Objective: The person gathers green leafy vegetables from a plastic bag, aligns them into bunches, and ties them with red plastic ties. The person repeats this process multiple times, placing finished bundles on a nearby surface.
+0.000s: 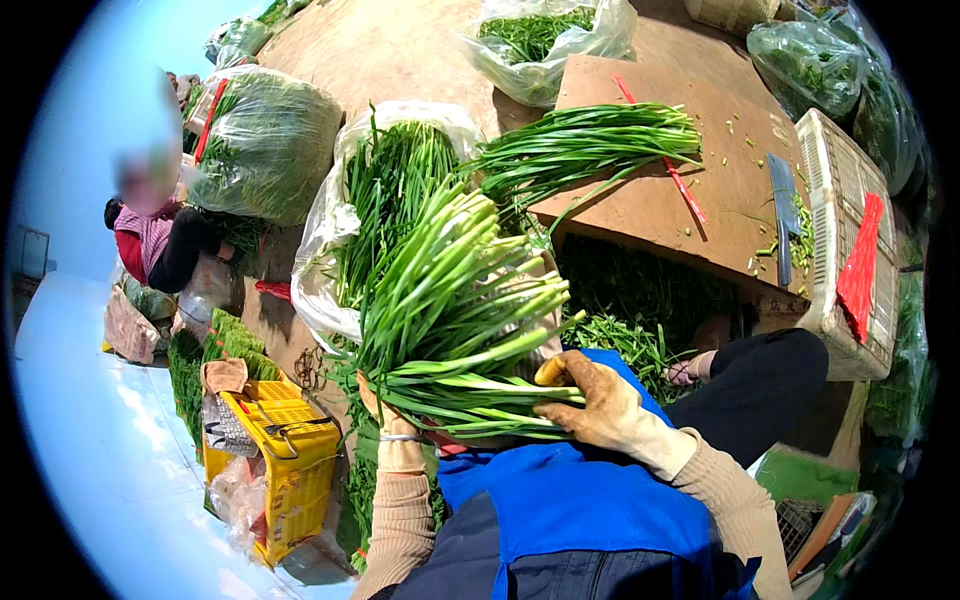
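A loose, fanned-out bunch of green chives lies across my lap, its pale stem ends towards the right. My left hand, in a pale glove, holds the leafy side, its fingers partly hidden under the leaves. With thumb and fingers my gloved right hand grips stems at the bunch's lower right. Just beyond, a white plastic sack stands full of more chives. Another chive bundle rests on a wooden board, over a red tie strip.
A cleaver lies among stem trimmings on the board. Beside it stands a cream plastic crate with red strips on it. To the left are a yellow plastic crate, a large filled sack and a seated person.
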{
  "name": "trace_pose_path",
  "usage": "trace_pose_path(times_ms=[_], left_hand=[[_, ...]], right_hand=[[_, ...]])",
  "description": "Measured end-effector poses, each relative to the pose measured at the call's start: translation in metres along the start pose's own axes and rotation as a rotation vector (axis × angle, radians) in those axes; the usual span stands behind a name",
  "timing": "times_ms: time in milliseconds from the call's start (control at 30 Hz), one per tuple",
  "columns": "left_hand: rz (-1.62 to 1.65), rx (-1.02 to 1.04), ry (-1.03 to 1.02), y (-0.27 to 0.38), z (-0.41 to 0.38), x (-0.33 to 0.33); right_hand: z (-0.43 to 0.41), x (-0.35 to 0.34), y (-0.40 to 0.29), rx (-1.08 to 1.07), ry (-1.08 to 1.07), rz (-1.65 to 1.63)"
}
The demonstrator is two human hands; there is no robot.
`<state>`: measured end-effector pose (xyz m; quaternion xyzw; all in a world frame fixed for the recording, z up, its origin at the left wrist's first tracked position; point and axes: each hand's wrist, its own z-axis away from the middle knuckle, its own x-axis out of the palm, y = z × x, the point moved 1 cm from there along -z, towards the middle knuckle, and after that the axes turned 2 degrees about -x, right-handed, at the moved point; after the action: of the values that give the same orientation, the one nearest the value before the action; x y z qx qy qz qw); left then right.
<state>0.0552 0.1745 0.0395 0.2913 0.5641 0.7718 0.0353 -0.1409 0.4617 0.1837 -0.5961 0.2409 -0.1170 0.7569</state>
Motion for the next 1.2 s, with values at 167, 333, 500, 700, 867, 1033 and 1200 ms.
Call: trace_pose_path(times_ms=[167,333,500,700,867,1033,1200], left_hand=[[0.057,-0.022,0.030,0.016,0.007,0.042],[-0.463,0.098,-0.080,-0.026,-0.027,-0.040],[0.097,-0.232,-0.127,-0.033,-0.037,-0.056],[0.093,-0.255,-0.064,-0.012,-0.020,-0.024],[0.018,-0.251,-0.096,-0.007,-0.020,-0.025],[-0.038,-0.249,-0.103,-0.003,-0.019,-0.030],[-0.060,-0.231,-0.085,0.001,-0.019,-0.027]], right_hand=[[-0.004,-0.032,0.023,0.023,0.113,-0.318],[-0.062,-0.071,0.001,-0.217,0.234,-0.041],[-0.087,-0.075,-0.001,-0.151,-0.374,-0.284],[-0.066,-0.046,0.009,0.055,-0.111,-0.725],[-0.064,-0.049,0.004,-0.132,-0.251,-0.637],[-0.063,-0.052,-0.003,0.162,-0.180,-0.606],[-0.052,-0.051,0.000,0.073,-0.090,-0.425]])
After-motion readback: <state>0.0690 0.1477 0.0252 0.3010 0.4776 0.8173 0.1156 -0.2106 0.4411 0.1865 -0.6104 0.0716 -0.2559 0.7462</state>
